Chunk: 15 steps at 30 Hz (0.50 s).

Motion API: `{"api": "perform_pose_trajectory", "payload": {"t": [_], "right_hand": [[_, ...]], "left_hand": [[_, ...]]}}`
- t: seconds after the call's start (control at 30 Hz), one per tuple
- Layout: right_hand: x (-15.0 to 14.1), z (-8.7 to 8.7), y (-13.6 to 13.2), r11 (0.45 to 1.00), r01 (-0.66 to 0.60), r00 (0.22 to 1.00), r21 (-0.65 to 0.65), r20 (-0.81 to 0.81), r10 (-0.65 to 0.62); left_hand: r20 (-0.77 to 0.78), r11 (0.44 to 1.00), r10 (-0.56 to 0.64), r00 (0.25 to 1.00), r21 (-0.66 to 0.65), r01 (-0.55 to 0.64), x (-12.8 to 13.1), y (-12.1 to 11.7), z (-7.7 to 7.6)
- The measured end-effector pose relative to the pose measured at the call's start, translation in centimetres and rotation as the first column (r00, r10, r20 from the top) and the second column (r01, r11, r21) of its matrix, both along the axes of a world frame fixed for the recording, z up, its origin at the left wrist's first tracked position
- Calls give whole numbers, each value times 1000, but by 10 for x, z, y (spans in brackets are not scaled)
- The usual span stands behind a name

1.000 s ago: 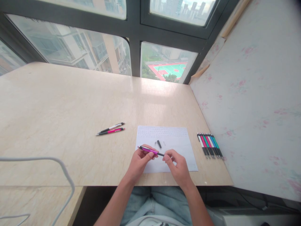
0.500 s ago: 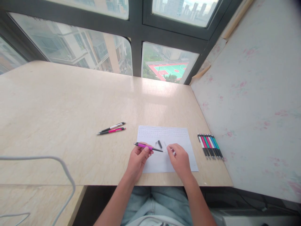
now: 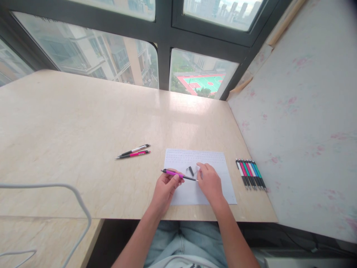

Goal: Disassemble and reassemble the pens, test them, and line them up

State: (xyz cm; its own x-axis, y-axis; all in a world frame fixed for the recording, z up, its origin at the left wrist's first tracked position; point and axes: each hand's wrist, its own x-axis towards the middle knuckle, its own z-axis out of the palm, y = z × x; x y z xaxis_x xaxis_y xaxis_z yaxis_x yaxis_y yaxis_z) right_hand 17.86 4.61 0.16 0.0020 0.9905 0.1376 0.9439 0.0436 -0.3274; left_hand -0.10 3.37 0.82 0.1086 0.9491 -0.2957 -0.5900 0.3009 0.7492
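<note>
My left hand (image 3: 166,188) pinches a purple and black pen (image 3: 178,174) and holds it level over a white sheet of paper (image 3: 221,175) on the beige table (image 3: 83,123). My right hand (image 3: 209,181) rests on the sheet with its fingertips reaching down onto a small pale part at about the sheet's middle. A short black pen piece (image 3: 190,171) and a tiny grey piece (image 3: 187,169) lie on the paper just left of those fingertips. Whether the right fingers hold anything is hidden.
Two pens (image 3: 134,151), one white and one pink, lie side by side left of the paper. A row of several coloured pens (image 3: 251,173) lies at the table's right edge by a floral wall. A white wire frame (image 3: 55,186) sits at the near left.
My right hand has left the pen's tip and moved forward onto the paper, toward the small loose parts. The left hand keeps the purple pen almost still.
</note>
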Motion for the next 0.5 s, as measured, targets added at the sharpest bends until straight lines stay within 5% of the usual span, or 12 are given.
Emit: {"api": "perform_pose_trajectory", "payload": {"t": [0.37, 0.5], "right_hand": [[3, 7, -4, 996, -74, 969, 39, -232, 82], [6, 12, -16, 998, -52, 869, -24, -493, 34]], "left_hand": [[10, 999, 39, 999, -22, -39, 0, 1, -1], [13, 999, 30, 999, -13, -29, 0, 1, -3]]}}
